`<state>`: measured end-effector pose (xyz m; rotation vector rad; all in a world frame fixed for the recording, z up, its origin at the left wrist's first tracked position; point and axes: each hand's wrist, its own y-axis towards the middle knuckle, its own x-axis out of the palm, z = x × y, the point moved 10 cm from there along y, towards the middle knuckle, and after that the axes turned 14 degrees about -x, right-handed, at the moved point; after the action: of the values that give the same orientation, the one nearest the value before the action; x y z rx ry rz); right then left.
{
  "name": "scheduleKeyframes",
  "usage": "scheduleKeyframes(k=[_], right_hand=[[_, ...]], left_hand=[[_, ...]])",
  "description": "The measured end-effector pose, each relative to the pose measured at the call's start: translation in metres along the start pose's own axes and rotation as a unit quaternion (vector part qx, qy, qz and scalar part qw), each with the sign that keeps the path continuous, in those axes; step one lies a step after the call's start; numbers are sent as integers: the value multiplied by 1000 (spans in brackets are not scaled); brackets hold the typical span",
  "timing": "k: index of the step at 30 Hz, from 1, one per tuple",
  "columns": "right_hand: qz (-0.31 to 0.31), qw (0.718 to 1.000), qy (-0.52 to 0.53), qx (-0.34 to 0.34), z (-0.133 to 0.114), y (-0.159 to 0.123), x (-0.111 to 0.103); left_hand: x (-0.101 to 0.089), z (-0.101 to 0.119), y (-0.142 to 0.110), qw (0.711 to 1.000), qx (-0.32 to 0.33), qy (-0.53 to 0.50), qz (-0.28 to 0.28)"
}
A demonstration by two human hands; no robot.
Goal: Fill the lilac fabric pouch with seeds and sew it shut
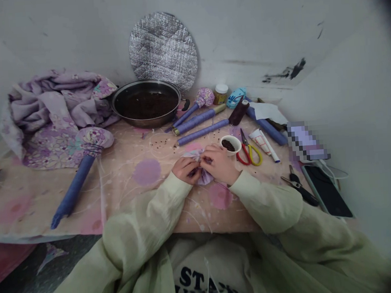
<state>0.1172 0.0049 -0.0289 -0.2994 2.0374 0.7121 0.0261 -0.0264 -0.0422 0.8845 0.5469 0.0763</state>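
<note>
My left hand (pixel 187 169) and my right hand (pixel 219 162) meet over the table, fingers closed on a small piece of lilac cloth (pixel 205 177). The cloth is gathered and bunched between them; whatever it may wrap is hidden. Just beyond my right hand stands a small white bowl (pixel 230 139) with dark grains inside. Scissors (pixel 249 154) with one red and one yellow handle lie to its right. A white tube (pixel 264 144) rests beside the scissors.
Behind lie purple-wrapped sticks (pixel 203 131), a dark thread spool (pixel 239 113) and a lidded jar (pixel 221 93). A wide pan (pixel 147 121) and floral fabric (pixel 55 107) stand further left. A cloth-headed stick (pixel 74 188) lies front left. At right are a phone (pixel 327 191) and black-handled snips (pixel 300 188).
</note>
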Motion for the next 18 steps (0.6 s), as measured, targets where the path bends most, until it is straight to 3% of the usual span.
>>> scheduleKeyframes(k=[6,12,18], right_hand=[[17,997,-53,-62,-11,1,0],[21,996,83,21,8,7,7],[16,999,-2,-30,-3,12,1]], left_hand=[[0,-8,3,998,-55,-8,-10],[3,-15,5,995,-94,-27,-27],[1,-16,2,994,-108,18,-5]])
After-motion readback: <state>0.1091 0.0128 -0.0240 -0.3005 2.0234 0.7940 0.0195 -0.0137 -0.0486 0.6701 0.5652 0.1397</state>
